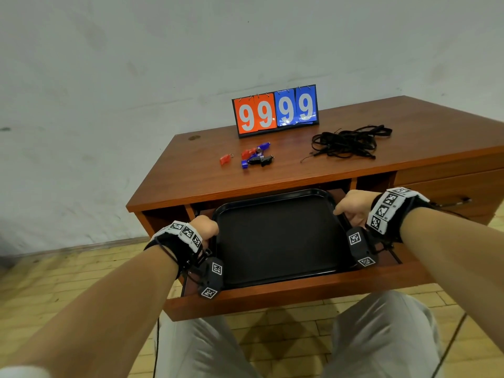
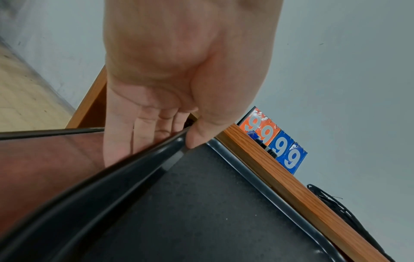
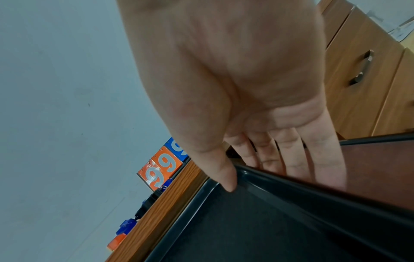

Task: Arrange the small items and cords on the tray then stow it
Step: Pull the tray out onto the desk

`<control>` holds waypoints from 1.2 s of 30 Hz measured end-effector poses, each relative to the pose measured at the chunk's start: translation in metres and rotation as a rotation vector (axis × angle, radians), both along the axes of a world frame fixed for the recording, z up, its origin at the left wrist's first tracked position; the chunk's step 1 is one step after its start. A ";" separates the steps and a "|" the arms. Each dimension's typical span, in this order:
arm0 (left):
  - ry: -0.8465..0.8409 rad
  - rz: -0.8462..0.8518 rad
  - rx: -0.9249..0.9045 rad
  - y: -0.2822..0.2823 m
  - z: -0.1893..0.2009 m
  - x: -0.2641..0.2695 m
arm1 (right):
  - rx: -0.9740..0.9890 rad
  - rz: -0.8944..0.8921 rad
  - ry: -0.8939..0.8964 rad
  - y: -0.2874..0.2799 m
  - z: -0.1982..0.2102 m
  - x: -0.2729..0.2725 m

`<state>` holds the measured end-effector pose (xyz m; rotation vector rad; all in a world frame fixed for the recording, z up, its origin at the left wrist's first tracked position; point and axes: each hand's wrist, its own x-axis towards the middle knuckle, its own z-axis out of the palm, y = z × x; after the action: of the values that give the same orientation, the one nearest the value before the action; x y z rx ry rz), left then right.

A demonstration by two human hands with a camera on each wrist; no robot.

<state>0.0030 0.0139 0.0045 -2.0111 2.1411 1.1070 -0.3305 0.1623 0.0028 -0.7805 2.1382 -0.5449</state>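
An empty black tray (image 1: pixel 278 236) lies in the pulled-out shelf (image 1: pixel 286 296) under the desktop. My left hand (image 1: pixel 208 231) grips its left rim, thumb on top and fingers underneath, as the left wrist view shows on the tray (image 2: pixel 201 203). My right hand (image 1: pixel 350 211) holds the right rim the same way, thumb over the tray (image 3: pixel 257 230) edge. Several small red, blue and black whistles (image 1: pixel 253 156) lie in a cluster on the desktop. A tangle of black cords (image 1: pixel 349 143) lies to their right.
A flip scoreboard (image 1: pixel 275 110) showing 99 99 stands at the back of the wooden desk (image 1: pixel 191 173). Drawers with a metal handle (image 3: pixel 363 67) sit to the right. My knees are below the shelf's front edge.
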 end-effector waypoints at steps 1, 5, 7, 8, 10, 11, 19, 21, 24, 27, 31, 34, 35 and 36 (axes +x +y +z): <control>0.018 0.012 0.006 0.000 0.001 0.001 | -0.008 -0.004 -0.010 0.001 0.001 0.000; 0.064 0.047 0.030 0.004 0.008 0.003 | -0.021 -0.027 -0.021 0.005 0.007 0.003; 0.073 0.058 0.028 0.009 0.011 0.004 | -0.028 -0.032 -0.029 0.009 0.012 0.006; 0.080 0.063 0.026 0.010 0.011 0.005 | -0.025 -0.027 -0.033 0.011 0.014 0.007; 0.084 0.056 0.022 0.013 0.013 0.006 | -0.014 -0.011 -0.021 0.014 0.018 0.009; 0.083 0.053 0.021 0.015 0.013 0.007 | -0.016 -0.005 -0.015 0.015 0.020 0.010; 0.082 0.016 -0.014 0.022 0.027 0.011 | -0.023 0.023 0.031 0.016 0.029 0.005; 0.086 0.013 -0.027 0.022 0.033 0.012 | -0.037 0.034 0.034 0.016 0.034 0.003; 0.104 0.008 -0.028 0.020 0.044 0.013 | -0.049 0.043 0.039 0.017 0.045 0.005; 0.129 -0.003 -0.039 0.013 0.055 0.012 | -0.081 0.038 0.051 0.016 0.059 0.005; 0.131 -0.029 -0.077 -0.004 0.066 0.007 | -0.103 0.037 0.060 0.008 0.076 0.004; 0.132 -0.044 -0.079 -0.016 0.072 0.003 | -0.104 0.059 0.063 -0.001 0.086 0.005; 0.131 -0.048 -0.082 -0.020 0.073 0.001 | -0.107 0.063 0.068 -0.005 0.088 0.005; 0.126 -0.048 -0.084 -0.024 0.074 0.000 | -0.112 0.066 0.067 -0.009 0.091 0.005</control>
<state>0.0027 -0.0104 0.0786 -1.9607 2.3216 1.1869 -0.3251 0.1535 0.0936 -0.9396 2.1496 -0.6153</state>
